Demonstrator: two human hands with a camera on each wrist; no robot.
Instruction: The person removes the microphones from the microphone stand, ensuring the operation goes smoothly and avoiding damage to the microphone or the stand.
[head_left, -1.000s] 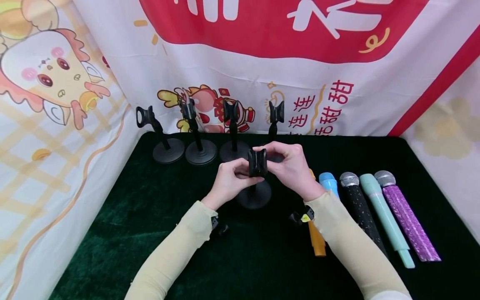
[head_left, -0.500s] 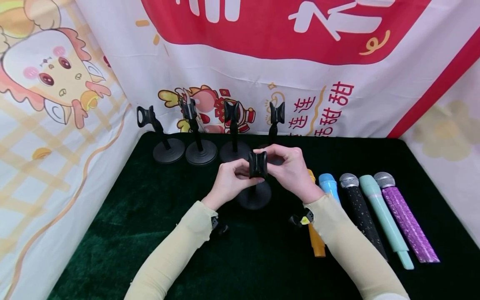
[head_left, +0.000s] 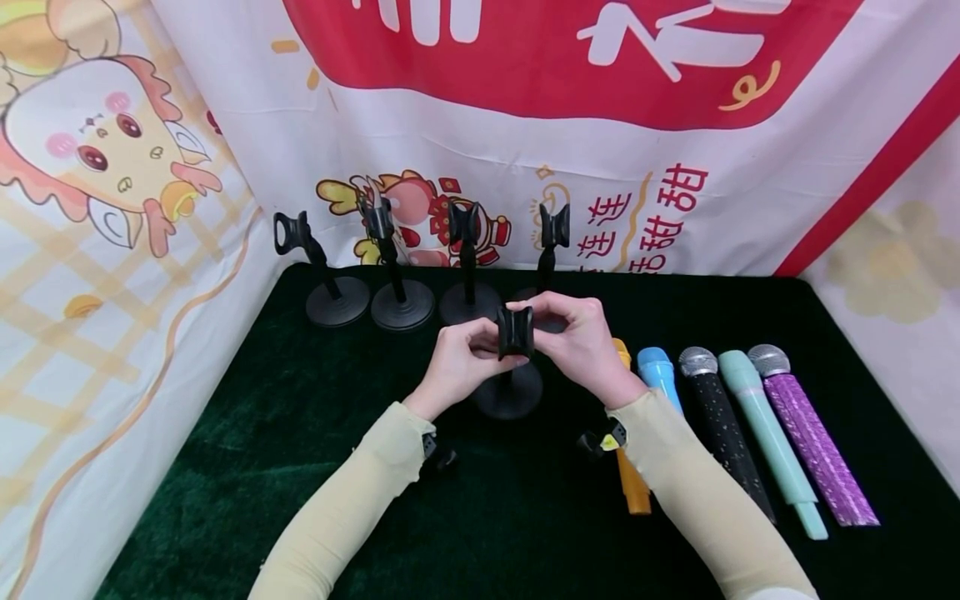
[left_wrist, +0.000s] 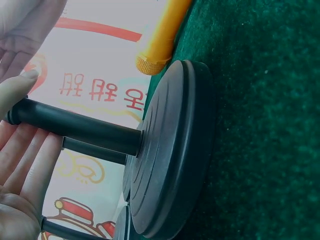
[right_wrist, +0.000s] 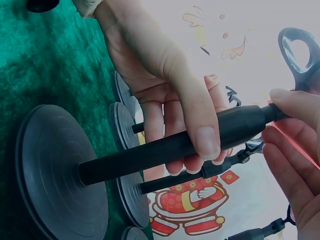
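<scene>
A black desktop microphone stand (head_left: 510, 396) stands upright in front of me, its round base on the green cloth. Its clip (head_left: 516, 332) faces up between my hands. My left hand (head_left: 461, 358) grips the pole, with the thumb laid along one side and fingers behind, as the right wrist view shows. Higher up, my right hand (head_left: 577, 337) pinches the narrow neck just under the clip, thumb against fingers (right_wrist: 290, 150). The stand's pole (right_wrist: 135, 161) and wide ridged base (left_wrist: 165, 155) show plainly in the wrist views.
Several similar black stands (head_left: 337, 300) line the back edge of the cloth. To the right lie microphones: yellow (head_left: 633, 483), blue (head_left: 657, 367), speckled black (head_left: 723, 425), mint green (head_left: 772, 437) and glittery purple (head_left: 821, 450). A printed banner (head_left: 480, 142) hangs behind.
My right hand and the stand's clip have sunk very slightly toward me. Both hands keep their hold, and the base has not moved.
</scene>
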